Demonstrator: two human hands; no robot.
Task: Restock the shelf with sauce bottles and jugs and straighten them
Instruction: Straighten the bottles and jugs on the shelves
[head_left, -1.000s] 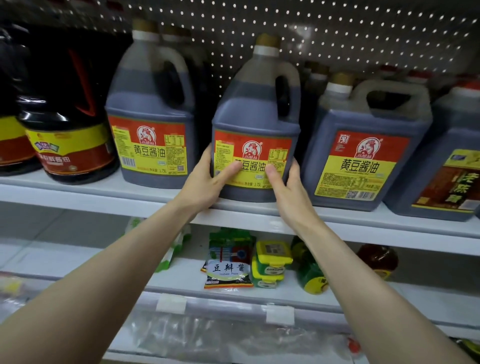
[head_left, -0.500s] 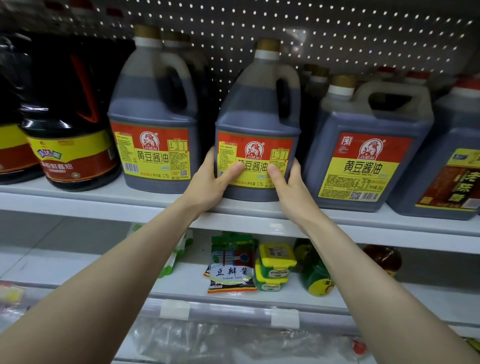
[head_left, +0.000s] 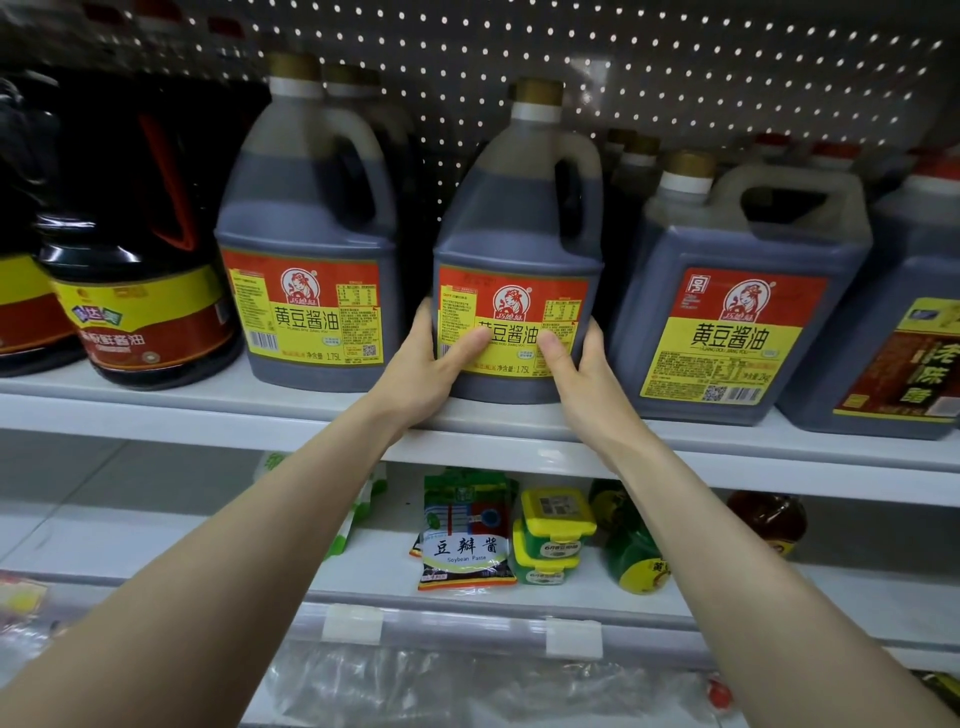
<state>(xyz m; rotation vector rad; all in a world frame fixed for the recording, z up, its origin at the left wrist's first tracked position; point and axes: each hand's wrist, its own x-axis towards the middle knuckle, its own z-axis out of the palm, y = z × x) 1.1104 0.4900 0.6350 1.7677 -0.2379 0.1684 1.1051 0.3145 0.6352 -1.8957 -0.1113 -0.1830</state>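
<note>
Two bare forearms were seen reaching up and forward from the bottom corners of the view. Beneath them a lower shelf was noted, bearing a soybean paste pouch, stacked yellow-lidded tubs and green bottles, none of them touched.

On the upper shelf the middle jug of dark soy sauce was found gripped low down from both sides. The left hand was pressed against its left flank, thumb laid across the yellow label; the right hand was clamped on the right flank, thumb likewise on the label. The fingers behind the jug were hidden. The base appeared to rest on the shelf, set a little forward near the front lip, upright, label facing out.

A matching jug was recorded well apart to the left, a larger square jug just beside on the right, with a round dark bottle farther left. More caps were made out in the rows behind, before a perforated back panel.

The step in hand was judged to be straightening. The next move would likely call for a small slide or twist so that the front faces align, care being taken not to knock the square jug.
</note>
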